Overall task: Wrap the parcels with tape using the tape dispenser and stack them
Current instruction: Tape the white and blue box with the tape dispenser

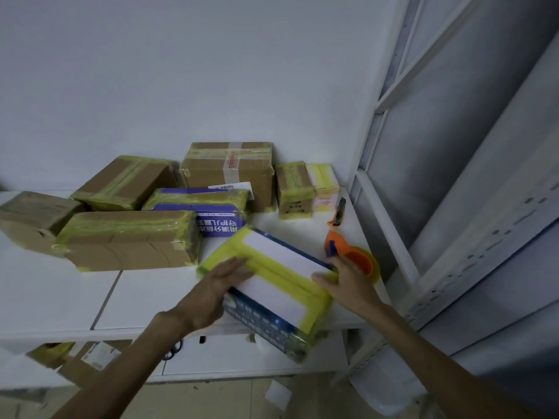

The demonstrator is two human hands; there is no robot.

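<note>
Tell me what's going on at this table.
A person is working on a blue-and-white parcel banded in yellow tape at the front edge of the table. The left hand lies flat on its top; the right hand is at its right end, grip unclear. The orange tape dispenser sits unheld just behind that hand. Taped cardboard parcels line the wall behind.
</note>
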